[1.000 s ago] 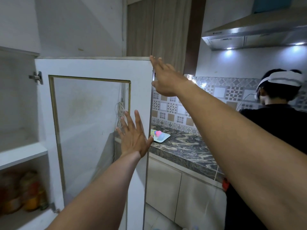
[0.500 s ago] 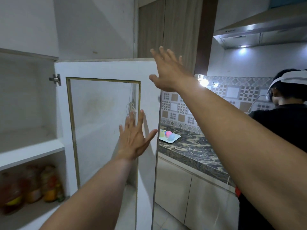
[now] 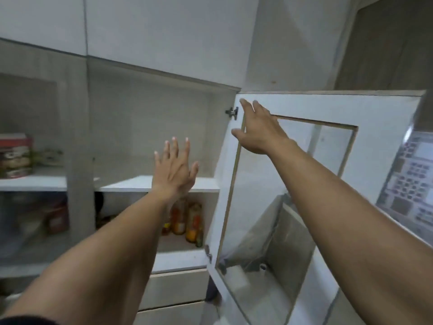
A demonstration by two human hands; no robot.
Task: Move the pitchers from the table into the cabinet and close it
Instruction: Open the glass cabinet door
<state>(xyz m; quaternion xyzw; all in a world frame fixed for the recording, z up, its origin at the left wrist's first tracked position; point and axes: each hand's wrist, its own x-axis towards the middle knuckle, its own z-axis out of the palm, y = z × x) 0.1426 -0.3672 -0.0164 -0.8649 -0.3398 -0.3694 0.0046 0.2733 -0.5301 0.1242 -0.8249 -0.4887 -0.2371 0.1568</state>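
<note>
The white wall cabinet (image 3: pixel 152 127) stands open in front of me. Its glass-paned door (image 3: pixel 365 109) swings out to the right. My right hand (image 3: pixel 260 130) is stretched out flat with fingers apart, near the door's hinge side by the upper hinge (image 3: pixel 232 112). My left hand (image 3: pixel 174 168) is raised with fingers spread in front of the upper shelf (image 3: pixel 145 184), holding nothing. No pitcher shows in this view.
Bottles and jars (image 3: pixel 187 220) stand on the lower shelf. Boxes and tins (image 3: pixel 15 156) sit behind the shut glass door at the left. Drawers (image 3: pixel 173 289) lie below the cabinet. A patterned tiled wall (image 3: pixel 412 179) shows at the right edge.
My view has swung left, so the cabinet interior fills the frame and the other person has left it. Both hands have moved from the door's free edge toward the hinge side and shelf.
</note>
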